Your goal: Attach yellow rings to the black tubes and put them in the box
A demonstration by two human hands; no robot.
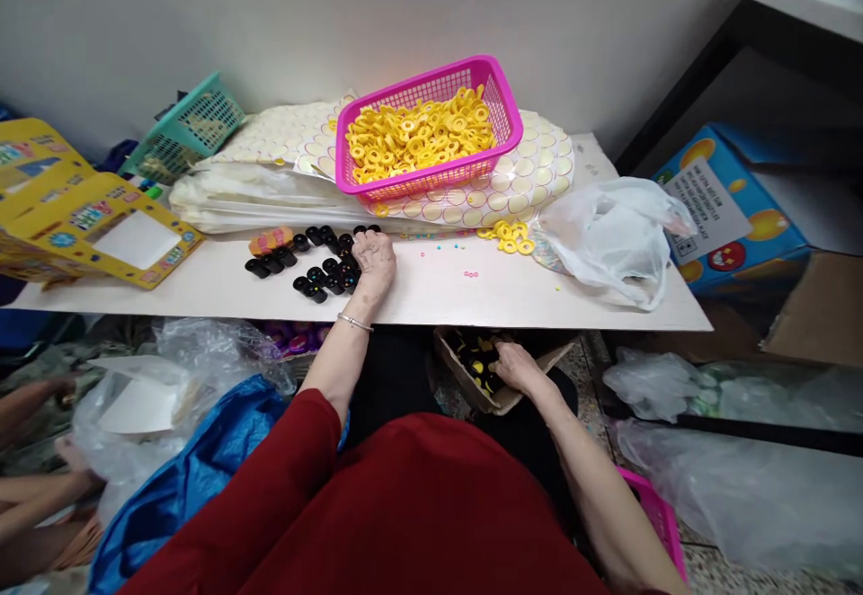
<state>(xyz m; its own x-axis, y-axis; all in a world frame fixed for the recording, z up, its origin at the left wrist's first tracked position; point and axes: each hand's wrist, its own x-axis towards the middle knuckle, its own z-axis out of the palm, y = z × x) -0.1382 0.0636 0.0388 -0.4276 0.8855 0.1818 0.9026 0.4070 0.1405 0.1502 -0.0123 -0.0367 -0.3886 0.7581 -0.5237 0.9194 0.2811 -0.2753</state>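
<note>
My left hand (pixel 373 264) rests on the white tabletop (pixel 472 294), fingers curled down onto a cluster of small black plastic pieces (pixel 316 262). A bracelet circles that wrist. My right hand (pixel 513 366) is below the table edge, reaching into a small cardboard box (pixel 499 395) on my lap that holds black and yellow parts; its fingers are bent inside the box and what they hold is hidden. A pink basket (pixel 431 182) full of yellow rings stands behind, with a few loose yellow rings (pixel 509 237) on the table to its right.
Stacked sheets with round stickers (pixel 283 141) lie under the pink basket. Yellow printed cartons (pixel 87 217) and a teal basket (pixel 189 132) sit at left. A white plastic bag (pixel 617 235) lies at right. Plastic bags, a blue bag (pixel 195 478) and a blue box (pixel 732 217) surround the table.
</note>
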